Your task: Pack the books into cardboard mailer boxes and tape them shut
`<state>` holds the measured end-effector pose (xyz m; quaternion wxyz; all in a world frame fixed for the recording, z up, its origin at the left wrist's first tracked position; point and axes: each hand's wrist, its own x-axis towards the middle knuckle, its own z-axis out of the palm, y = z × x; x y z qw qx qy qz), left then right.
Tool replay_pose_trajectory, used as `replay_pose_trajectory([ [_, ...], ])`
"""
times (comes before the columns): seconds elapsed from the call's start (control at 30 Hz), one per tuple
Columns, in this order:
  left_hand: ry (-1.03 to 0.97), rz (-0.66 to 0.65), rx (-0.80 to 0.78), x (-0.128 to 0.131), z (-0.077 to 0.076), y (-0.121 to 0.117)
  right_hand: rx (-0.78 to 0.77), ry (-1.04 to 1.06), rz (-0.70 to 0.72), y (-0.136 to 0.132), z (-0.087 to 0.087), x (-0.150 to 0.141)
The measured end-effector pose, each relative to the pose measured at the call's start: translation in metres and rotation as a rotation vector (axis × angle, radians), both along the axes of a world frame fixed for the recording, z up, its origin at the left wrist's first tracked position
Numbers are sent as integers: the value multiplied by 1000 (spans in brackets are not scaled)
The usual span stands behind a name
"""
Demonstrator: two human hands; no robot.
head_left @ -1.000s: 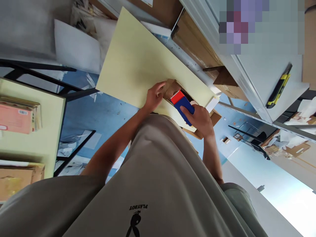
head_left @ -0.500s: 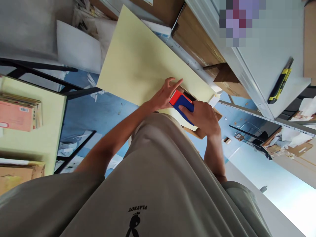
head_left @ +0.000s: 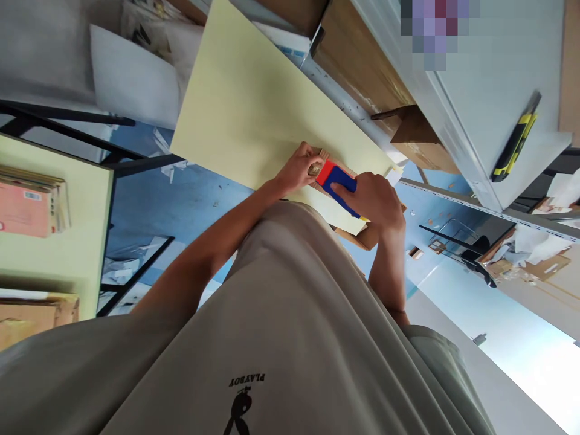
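My right hand (head_left: 378, 196) is wrapped around a blue and red tape dispenser (head_left: 343, 186), its red end pointing toward my left hand. Beneath the dispenser lies a small brown cardboard box (head_left: 322, 154), mostly covered by the tool and my hands. At the box's near end, my left hand (head_left: 298, 169) is closed, with thumb and fingers curled on the cardboard right beside the dispenser's red tip. Both hands work over a pale yellow tabletop (head_left: 240, 90). Any tape between the dispenser and the box is too small to make out.
A yellow and black utility knife (head_left: 515, 138) lies on the grey shelf (head_left: 489, 78) at right. Large cardboard boxes (head_left: 362, 60) stand behind the tabletop. On another table at left rest stacked pink mailers (head_left: 22, 205). An open carton (head_left: 360, 237) sits below the table's right end.
My left hand's spread fingers have curled down onto the end of the box. The tape dispenser has shifted slightly right and stays in my right hand. The view has moved a little.
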<state>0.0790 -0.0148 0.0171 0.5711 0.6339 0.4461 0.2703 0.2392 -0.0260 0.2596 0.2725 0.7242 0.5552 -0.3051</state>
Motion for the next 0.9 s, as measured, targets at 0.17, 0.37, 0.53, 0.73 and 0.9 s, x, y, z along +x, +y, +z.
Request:
replay_pose_trajectory([
  [0.17,86,-202,54,-4,-20,6,-166,14,-192,-4,-27,43],
  [0.37,130,-309,97,-10,-42,5,-243,-7,-245,-9,-71,51],
  [0.53,289,-446,248,-11,-18,1,-212,-29,-196,-9,-84,48],
  [0.73,477,-686,362,4,7,-17,-175,23,-246,-14,-93,48],
  [0.9,620,-690,350,3,8,-18,-132,164,-277,-31,-102,72],
])
